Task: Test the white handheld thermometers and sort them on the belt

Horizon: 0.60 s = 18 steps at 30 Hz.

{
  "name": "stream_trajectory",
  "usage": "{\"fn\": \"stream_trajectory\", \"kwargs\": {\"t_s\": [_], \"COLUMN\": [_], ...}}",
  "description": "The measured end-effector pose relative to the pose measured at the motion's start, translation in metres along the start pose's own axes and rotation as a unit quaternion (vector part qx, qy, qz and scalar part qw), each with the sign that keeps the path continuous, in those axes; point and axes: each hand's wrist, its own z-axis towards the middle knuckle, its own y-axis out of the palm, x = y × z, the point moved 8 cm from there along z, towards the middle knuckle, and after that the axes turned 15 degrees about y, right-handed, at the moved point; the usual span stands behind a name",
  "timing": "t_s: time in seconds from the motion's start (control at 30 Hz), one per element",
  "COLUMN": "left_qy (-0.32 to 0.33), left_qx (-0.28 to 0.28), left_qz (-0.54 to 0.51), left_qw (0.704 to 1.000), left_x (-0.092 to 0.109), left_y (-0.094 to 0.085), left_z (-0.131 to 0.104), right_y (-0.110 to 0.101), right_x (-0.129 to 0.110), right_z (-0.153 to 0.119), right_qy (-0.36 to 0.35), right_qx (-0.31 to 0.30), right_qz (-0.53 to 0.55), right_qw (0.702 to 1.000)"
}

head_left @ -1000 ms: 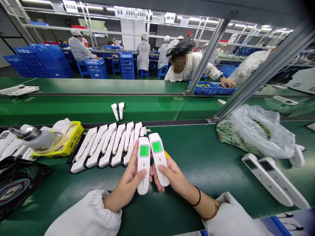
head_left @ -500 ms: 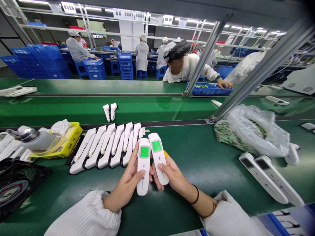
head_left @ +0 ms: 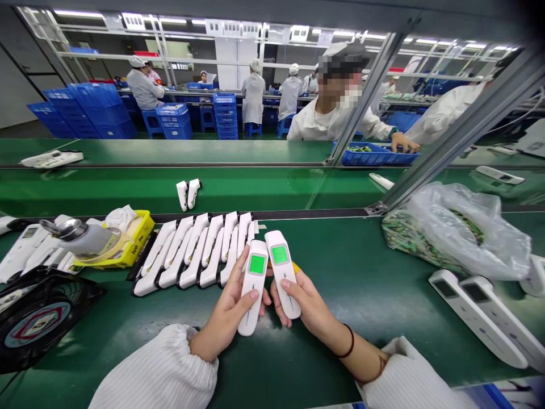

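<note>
Side by side over the green bench, two white infrared thermometers face me with their screens lit green. My left hand [head_left: 232, 301] is closed around the left thermometer [head_left: 256, 272], its thumb resting on the front below the screen. Around the right thermometer [head_left: 281, 255] my right hand [head_left: 309, 298] is closed, thumb likewise on its front. The two tops are close together. Just behind my left hand lies a row of several white thermometer bodies [head_left: 189, 272], leaning against one another on the bench.
A yellow basket [head_left: 142, 241] with a metal bottle [head_left: 80, 236] stands left, near a black fan [head_left: 38, 324]. Two thermometers [head_left: 477, 312] and a plastic bag of circuit boards [head_left: 451, 227] lie right. Two white pieces [head_left: 188, 194] are on the belt. A co-worker's hand [head_left: 404, 143] touches a blue bin [head_left: 370, 156].
The view has shifted slightly left, so most things appear further right. Both hands keep their hold on the thermometers, screens still green. The co-worker opposite has raised their head.
</note>
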Motion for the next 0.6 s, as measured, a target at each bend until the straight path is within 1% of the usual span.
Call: {"fn": "stream_trajectory", "kwargs": {"t_s": [0.07, 0.17, 0.23, 0.33, 0.43, 0.5, 0.6], "left_qy": [-0.005, -0.041, -0.063, -0.080, -0.075, -0.050, 0.006], "left_qx": [0.021, 0.076, 0.108, 0.125, 0.113, 0.111, 0.127], "left_qz": [-0.009, -0.044, -0.063, -0.071, -0.054, -0.023, 0.023], "left_qw": [1.000, 0.995, 0.990, 0.986, 0.989, 0.992, 0.992], "left_x": [0.001, 0.000, -0.001, -0.001, 0.001, 0.003, 0.007], "left_y": [-0.001, -0.004, -0.007, -0.010, -0.011, -0.014, -0.020], "left_z": [0.001, 0.002, 0.002, 0.003, 0.004, 0.005, 0.005], "right_y": [-0.004, -0.014, -0.019, -0.019, -0.013, -0.008, 0.003], "right_x": [0.001, 0.005, 0.007, 0.005, -0.001, -0.004, -0.002], "right_z": [0.001, 0.003, 0.004, 0.005, 0.005, 0.004, 0.002], "right_qy": [0.009, 0.036, 0.053, 0.062, 0.044, 0.035, 0.041], "right_qx": [0.027, 0.079, 0.098, 0.079, 0.049, 0.036, 0.009], "right_qz": [0.011, 0.043, 0.070, 0.105, 0.124, 0.103, 0.027], "right_qw": [1.000, 0.995, 0.991, 0.989, 0.990, 0.993, 0.999]}}
